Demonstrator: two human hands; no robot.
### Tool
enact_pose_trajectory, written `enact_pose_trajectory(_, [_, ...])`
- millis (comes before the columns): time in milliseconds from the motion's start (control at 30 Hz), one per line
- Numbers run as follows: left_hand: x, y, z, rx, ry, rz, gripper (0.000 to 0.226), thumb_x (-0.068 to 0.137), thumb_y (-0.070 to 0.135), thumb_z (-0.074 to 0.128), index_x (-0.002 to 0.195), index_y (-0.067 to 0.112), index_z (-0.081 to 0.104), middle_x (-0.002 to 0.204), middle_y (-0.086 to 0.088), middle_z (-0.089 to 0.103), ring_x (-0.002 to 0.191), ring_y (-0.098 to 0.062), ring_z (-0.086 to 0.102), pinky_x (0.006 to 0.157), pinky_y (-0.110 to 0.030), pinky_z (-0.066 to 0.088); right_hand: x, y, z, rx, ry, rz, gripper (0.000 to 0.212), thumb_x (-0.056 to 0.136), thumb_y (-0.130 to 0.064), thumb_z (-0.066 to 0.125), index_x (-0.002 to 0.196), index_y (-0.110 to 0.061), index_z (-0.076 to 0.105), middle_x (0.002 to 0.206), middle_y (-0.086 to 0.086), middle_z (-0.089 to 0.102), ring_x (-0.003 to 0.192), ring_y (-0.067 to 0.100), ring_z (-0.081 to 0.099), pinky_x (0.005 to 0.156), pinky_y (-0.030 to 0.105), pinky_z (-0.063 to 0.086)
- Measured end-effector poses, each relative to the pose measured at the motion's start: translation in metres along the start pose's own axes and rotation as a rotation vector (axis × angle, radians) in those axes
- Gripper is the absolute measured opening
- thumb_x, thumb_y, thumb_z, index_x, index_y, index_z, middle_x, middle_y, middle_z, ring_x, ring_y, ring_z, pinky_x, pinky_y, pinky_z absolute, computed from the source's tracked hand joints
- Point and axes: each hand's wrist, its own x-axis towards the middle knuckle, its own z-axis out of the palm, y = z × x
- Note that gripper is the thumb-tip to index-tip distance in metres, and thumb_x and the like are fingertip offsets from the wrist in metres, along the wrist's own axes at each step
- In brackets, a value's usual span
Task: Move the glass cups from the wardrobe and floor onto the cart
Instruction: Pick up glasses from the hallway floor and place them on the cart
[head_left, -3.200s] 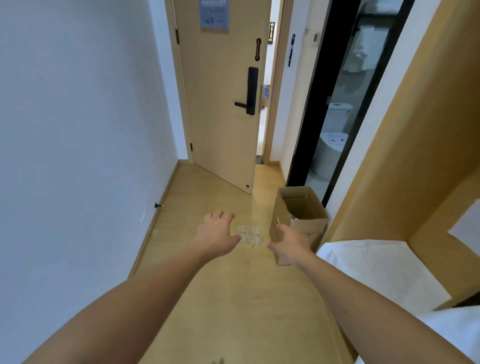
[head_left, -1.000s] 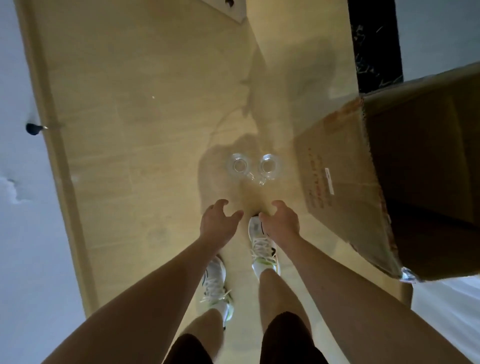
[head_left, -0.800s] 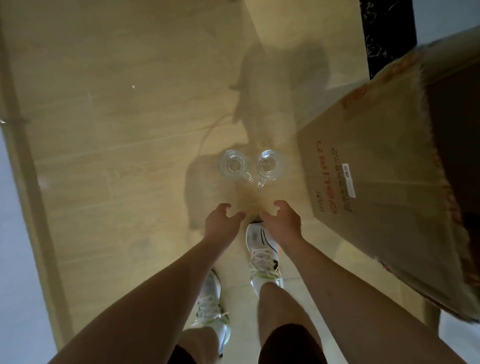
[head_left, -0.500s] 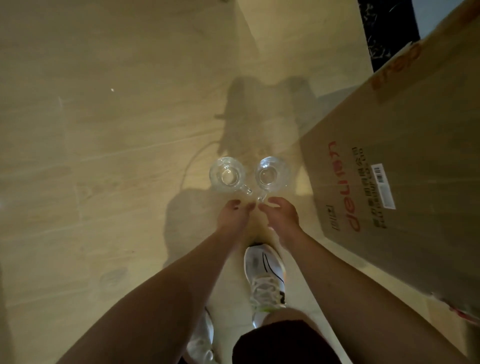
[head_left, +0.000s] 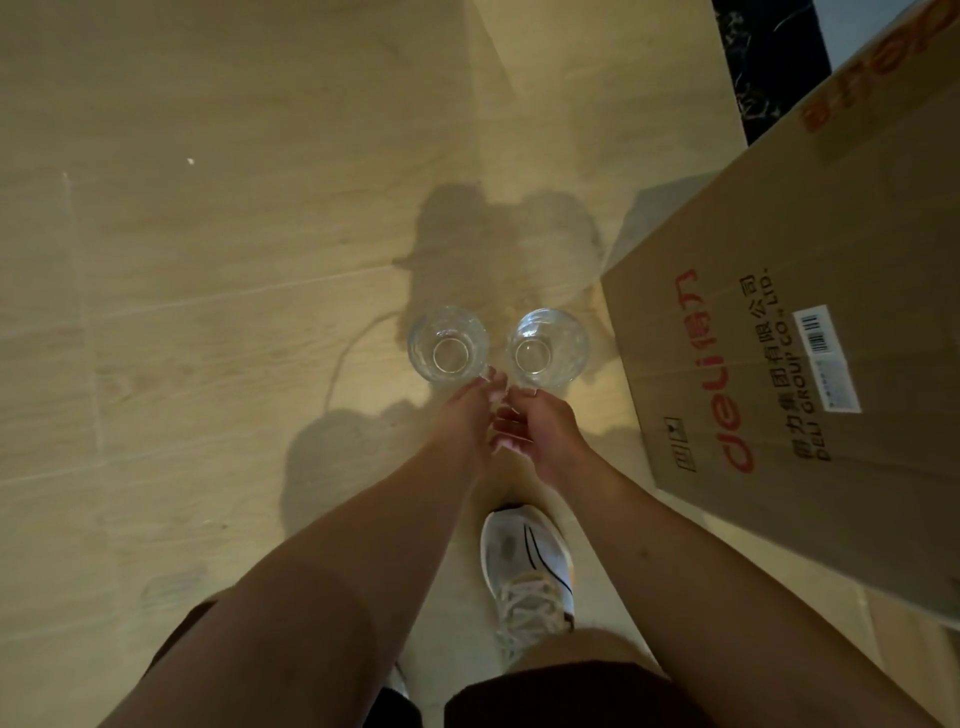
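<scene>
Lettering on the cardboard box (head_left: 810, 374) reads "deli" in red, with red Chinese characters beside it and "DELI GROUP CO., LTD." in black; a white barcode sticker (head_left: 826, 358) sits next to that, too small for me to read. I see two clear glass cups upright on the pale wood-grain floor (head_left: 208, 312), round-mouthed with thick circular bases, close together but apart. My left hand (head_left: 462, 421) has its fingers curled on the handle of the left cup (head_left: 448, 351); my right hand (head_left: 545, 426) pinches the handle of the right cup (head_left: 548, 347). The box stands just right of the cups. A white laced sneaker (head_left: 527, 566) shows below my wrists, and shadows darken the boards.
</scene>
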Motion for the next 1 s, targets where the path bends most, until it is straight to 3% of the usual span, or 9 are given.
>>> enact_pose_trajectory(67, [-0.005,0.003,0.007,-0.032,-0.015,-0.024,0.016,0.099,0.037,0.063,0.114,0.034,0.068,0.096,0.013,0.071,0.071,-0.006,0.067,0.058,-0.025,0.050,-0.001,0.002,-0.003,-0.018,0.036,0.008,0.011,0.100,-0.019,0.059,0.100,-0.012,0.067,0.083,0.009,0.068,0.077,0.023,0.066,0.078,0.040,0.058])
enact_pose_trajectory(167, [-0.017,0.008,0.013,-0.038,-0.018,-0.049,0.016,0.102,0.032,0.055,0.114,0.032,0.066,0.114,0.013,0.062,0.102,-0.013,0.056,0.083,-0.038,0.047,-0.009,-0.001,-0.013,-0.036,0.080,-0.004,0.012,0.100,-0.019,0.059,0.095,-0.009,0.063,0.079,0.009,0.061,0.070,0.023,0.063,0.068,0.037,0.059])
enact_pose_trajectory(267, [-0.035,0.018,0.002,-0.024,0.011,-0.094,0.011,0.099,0.025,0.049,0.095,0.027,0.060,0.111,0.006,0.063,0.103,-0.015,0.054,0.098,-0.045,0.040,-0.030,-0.013,-0.022,-0.059,0.095,0.012,0.012,0.099,-0.022,0.062,0.096,-0.010,0.061,0.075,0.009,0.058,0.059,0.021,0.061,0.063,0.036,0.059])
enact_pose_trajectory(367, [-0.076,0.038,-0.009,0.054,0.035,-0.116,0.017,0.100,0.030,0.052,0.085,0.023,0.055,0.093,0.001,0.064,0.090,-0.018,0.051,0.092,-0.042,0.041,-0.073,-0.029,-0.024,-0.163,0.127,0.041,0.015,0.098,-0.025,0.064,0.104,-0.011,0.062,0.078,0.009,0.058,0.062,0.020,0.061,0.058,0.032,0.060])
enact_pose_trajectory(533, [-0.194,0.072,-0.013,0.159,-0.024,-0.082,0.009,0.100,0.028,0.051,0.097,0.024,0.059,0.104,-0.006,0.057,0.098,-0.025,0.054,0.086,-0.044,0.045,-0.173,-0.071,-0.023,-0.228,0.137,0.040,0.013,0.097,-0.028,0.065,0.094,-0.015,0.062,0.083,0.012,0.060,0.073,0.026,0.064,0.061,0.034,0.062])
enact_pose_trajectory(633, [-0.272,0.102,-0.013,0.126,-0.024,-0.037,0.014,0.102,0.024,0.048,0.093,0.022,0.058,0.107,-0.012,0.056,0.103,-0.030,0.054,0.095,-0.047,0.047,-0.244,-0.110,-0.014,-0.253,0.121,0.010,0.014,0.097,-0.029,0.064,0.092,-0.017,0.059,0.084,0.012,0.060,0.074,0.027,0.063,0.074,0.045,0.064])
enact_pose_trajectory(733, [-0.356,0.134,-0.014,0.112,0.008,0.007,0.016,0.103,0.019,0.045,0.093,0.018,0.057,0.098,-0.014,0.053,0.092,-0.030,0.055,0.103,-0.051,0.049,-0.320,-0.152,-0.005,-0.315,0.100,-0.032,0.025,0.095,-0.029,0.066,0.108,-0.008,0.064,0.084,0.013,0.061,0.070,0.030,0.063,0.082,0.054,0.061])
enact_pose_trajectory(867, [-0.468,0.179,-0.024,0.054,-0.035,0.089,0.017,0.106,0.022,0.046,0.091,0.014,0.053,0.087,-0.013,0.046,0.067,-0.024,0.046,0.083,-0.046,0.052,-0.421,-0.212,0.012,-0.384,0.062,-0.112,0.050,0.097,-0.030,0.067,0.140,-0.007,0.054,0.089,0.013,0.061,0.068,0.027,0.063,0.072,0.045,0.064])
enact_pose_trajectory(1000, [-0.590,0.230,-0.039,-0.008,-0.004,0.243,0.019,0.105,0.022,0.049,0.090,0.011,0.054,0.097,-0.017,0.047,0.076,-0.029,0.051,0.071,-0.039,0.054,-0.535,-0.267,0.038,-0.403,0.022,-0.259,0.050,0.096,-0.028,0.069,0.139,-0.008,0.055,0.084,0.014,0.062,0.065,0.029,0.065,0.071,0.045,0.064])
